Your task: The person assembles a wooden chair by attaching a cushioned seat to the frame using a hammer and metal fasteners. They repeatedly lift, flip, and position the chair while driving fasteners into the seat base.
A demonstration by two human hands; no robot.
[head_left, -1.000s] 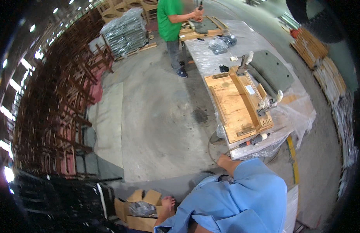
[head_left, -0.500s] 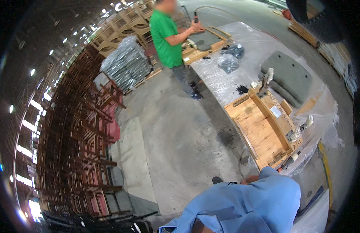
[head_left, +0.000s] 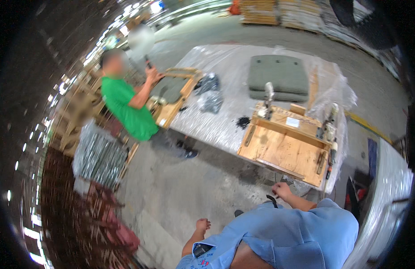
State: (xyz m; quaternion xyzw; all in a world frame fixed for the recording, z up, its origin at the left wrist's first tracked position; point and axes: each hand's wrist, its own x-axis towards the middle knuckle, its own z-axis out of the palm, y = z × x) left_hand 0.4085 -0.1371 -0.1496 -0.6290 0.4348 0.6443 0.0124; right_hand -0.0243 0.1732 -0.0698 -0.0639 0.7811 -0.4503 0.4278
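My left hand [head_left: 203, 225] hangs low over the concrete floor, its fingers loosely bent, with nothing seen in it. My right hand [head_left: 283, 192] is in front of my body, just short of the table's near edge; its fingers are slightly curled and no object shows in them. Nearest to it is a shallow wooden jig [head_left: 285, 150] on the table, with a bare plywood bed. A white-wrapped clamp [head_left: 268, 93] stands at its back left, and another clamp [head_left: 329, 124] at the right. A slim black and orange tool [head_left: 332, 159] lies along the jig's right side.
Grey-green upholstered panels [head_left: 277, 74] lie behind the jig on the plastic-covered table [head_left: 230, 67]. Plastic bags [head_left: 210, 101] and small black pieces [head_left: 243, 121] lie left. A co-worker in green [head_left: 126, 105] works at another wooden jig [head_left: 176, 114]. A wrapped stack [head_left: 100, 154] stands left.
My view has swung to the right, so the table and jig appear further left. Both my hands now show; before, only part of the right was visible. The co-worker stays at the far jig.
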